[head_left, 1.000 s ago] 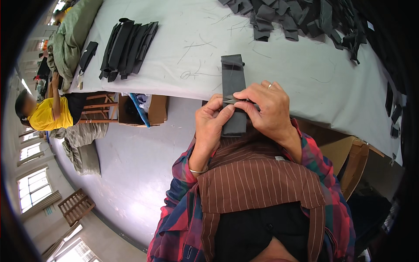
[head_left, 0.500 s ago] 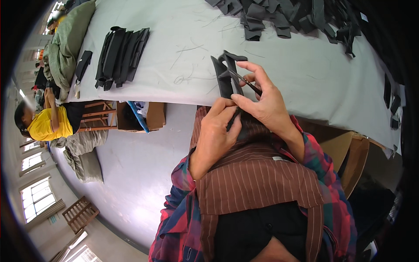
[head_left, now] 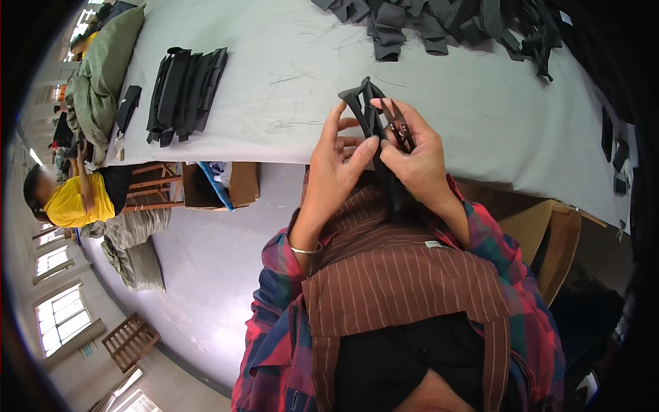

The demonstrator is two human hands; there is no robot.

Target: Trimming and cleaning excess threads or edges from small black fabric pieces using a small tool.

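Observation:
A folded black fabric strip (head_left: 371, 117) is held up at the table's front edge, its lower end hanging down over my apron. My left hand (head_left: 333, 168) has it from the left, index fingertip near its upper fold and thumb pressed to its side. On its other side, my right hand (head_left: 419, 161) is closed round a pair of dark thread snips (head_left: 399, 127), blades pointing up and parted, beside the cloth. The right thumb and fingertips also touch the strip. Part of the snips' handle is hidden by the right fingers.
A row of black fabric strips (head_left: 184, 93) lies at the left of the white-covered table (head_left: 274, 130), with a single strip (head_left: 128, 108) beyond it. Loose black pieces (head_left: 439, 24) are heaped at the back. A cardboard box (head_left: 244, 184) stands below, near a person in yellow (head_left: 79, 199).
My left hand has shifted from the strip's lower end up along its left side, fingers now extended. The snips have swung upright in my right hand, and the strip has turned.

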